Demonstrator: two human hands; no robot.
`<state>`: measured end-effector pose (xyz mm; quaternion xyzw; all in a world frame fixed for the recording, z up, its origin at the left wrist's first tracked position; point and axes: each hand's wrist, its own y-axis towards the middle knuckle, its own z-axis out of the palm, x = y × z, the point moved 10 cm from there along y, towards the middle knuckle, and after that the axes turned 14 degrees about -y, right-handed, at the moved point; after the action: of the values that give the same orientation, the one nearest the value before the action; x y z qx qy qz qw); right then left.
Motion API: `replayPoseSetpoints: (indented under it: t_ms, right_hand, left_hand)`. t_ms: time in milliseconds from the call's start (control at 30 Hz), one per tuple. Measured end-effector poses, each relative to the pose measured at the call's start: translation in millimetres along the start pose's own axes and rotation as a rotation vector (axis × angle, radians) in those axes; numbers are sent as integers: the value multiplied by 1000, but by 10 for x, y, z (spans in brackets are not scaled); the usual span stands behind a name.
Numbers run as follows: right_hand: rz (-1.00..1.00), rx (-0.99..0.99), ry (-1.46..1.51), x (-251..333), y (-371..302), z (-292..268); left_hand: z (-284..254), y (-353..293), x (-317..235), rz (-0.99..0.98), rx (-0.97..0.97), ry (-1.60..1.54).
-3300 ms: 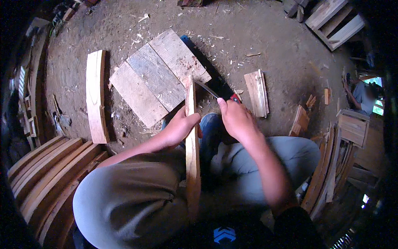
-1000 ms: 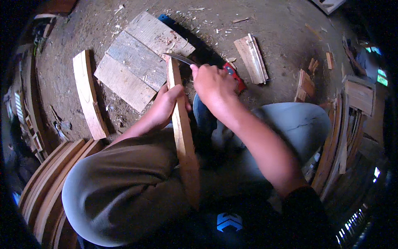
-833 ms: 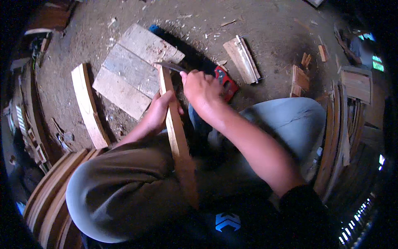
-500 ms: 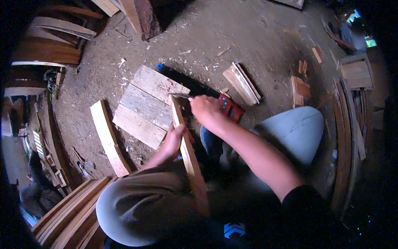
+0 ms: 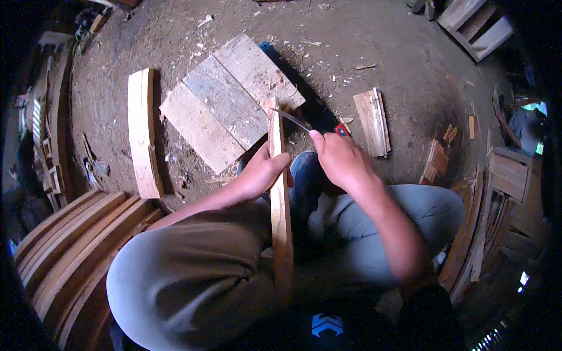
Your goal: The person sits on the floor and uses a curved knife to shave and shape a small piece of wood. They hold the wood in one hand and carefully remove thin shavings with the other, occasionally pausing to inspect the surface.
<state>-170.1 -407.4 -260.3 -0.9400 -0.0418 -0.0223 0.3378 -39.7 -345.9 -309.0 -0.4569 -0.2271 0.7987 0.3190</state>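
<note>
My left hand (image 5: 264,169) is wrapped around a long narrow wooden strip (image 5: 281,216), which runs from my lap up to the plank board. In my right hand (image 5: 344,161) is a knife, its handle hidden by the fingers. The thin knife blade (image 5: 293,120) points up and left, its tip at the far end of the strip. Just beyond lies a low board of three planks (image 5: 219,96), the strip's end overlapping its near right edge. A saw with a dark blade (image 5: 310,90) and red handle lies along the board's right side, partly behind my right hand.
A pale plank (image 5: 141,134) lies on the dirt floor at left, above stacked long boards (image 5: 76,240). Short wood pieces (image 5: 372,121) lie to the right. Shavings are scattered about. A wooden crate (image 5: 509,172) and another person (image 5: 527,126) are at far right.
The head view has shifted, so the floor things sit elsewhere in the picture. The strip now looks more upright, and the knife blade slants more steeply across its end. Both hands keep their hold.
</note>
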Motion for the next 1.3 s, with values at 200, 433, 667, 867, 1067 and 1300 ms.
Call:
replayPoseSetpoints:
  t_ms: [200,433,667,867,1067,1300]
  right_hand:
    - [8,1,-109,34,61,-87]
    - [97,-91,-137,119,14,-46]
    - [141,-213,-85,224,29,97]
    - [174,-235,-34,112,258,121]
    - [-26,-278,-16,72,209,71]
    - [-67,-54,42,37,18,120]
  left_hand:
    - [-7,27,4,37,-36,-21]
    - [19,28,33,-3,-34,-57]
    - [-113,75,116,44,-38,-52]
    - [3,98,86,44,-8,-29]
    - [-36,11,46,31,-3,-60]
    - [-119,108,145,64,31,10]
